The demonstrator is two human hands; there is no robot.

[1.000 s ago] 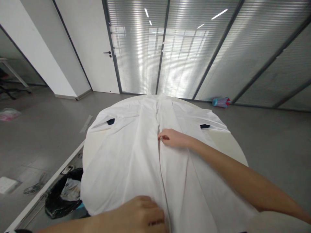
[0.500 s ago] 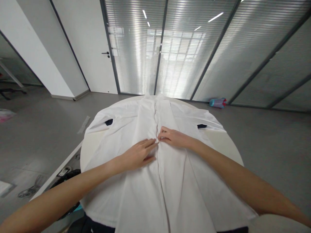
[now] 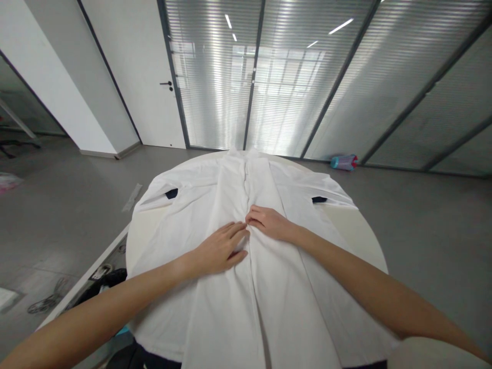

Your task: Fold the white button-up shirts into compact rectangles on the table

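A white garment (image 3: 230,302) with sleeves and a front opening down its middle lies spread over a round table (image 3: 148,233). My left hand (image 3: 221,248) rests on the cloth just left of the opening, its fingers stretched out. Right of it, my right hand (image 3: 267,221) pinches the edge of the opening, with the fingertips of both hands nearly touching. Whether a button or other fastener is between the right fingers is too small to make out. Dark patches (image 3: 171,193) show at the sleeves on both sides.
Beyond the table stand a glass partition (image 3: 215,102) and a white door (image 3: 142,66). A blue and red bundle (image 3: 344,162) lies on the floor by the glass. At the left are a pillar (image 3: 73,77), a coiled cable (image 3: 44,303) and dark items beside the table.
My right hand has shifted slightly down and to the left along the opening, drawing the cloth edge closer to my left fingertips. The left hand has barely moved.
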